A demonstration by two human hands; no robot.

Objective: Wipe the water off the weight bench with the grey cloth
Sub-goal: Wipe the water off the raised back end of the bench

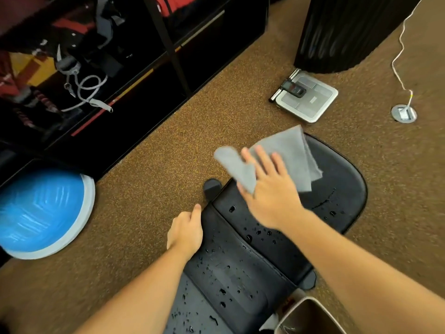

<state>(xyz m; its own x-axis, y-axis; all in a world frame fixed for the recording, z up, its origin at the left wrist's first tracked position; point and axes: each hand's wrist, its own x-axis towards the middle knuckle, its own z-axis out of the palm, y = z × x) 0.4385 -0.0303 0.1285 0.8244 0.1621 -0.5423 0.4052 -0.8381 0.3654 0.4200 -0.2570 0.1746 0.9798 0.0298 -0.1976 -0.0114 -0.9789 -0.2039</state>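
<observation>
Bottom edge cutting off the near end of the counter (240, 273). On its far end, middle of the grey cloth (295, 153) hidden under the right hand (269, 196), thumb lost beneath a fold. Left hand (185, 232) fingers out of sight below the counter's left edge. Left of the counter, a blue dome (41, 213), blurred and cropped.

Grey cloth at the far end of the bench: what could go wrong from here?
1. The right hand presses the grey cloth with flat fingers only, and part of it is folded up over them. It may bunch or slip instead of wiping.
2. Droplets cover the near pads of the weight bench. A wipe kept to the far end would likely miss them.
3. Sweeping sideways could push water off the edge onto the carpet.
</observation>
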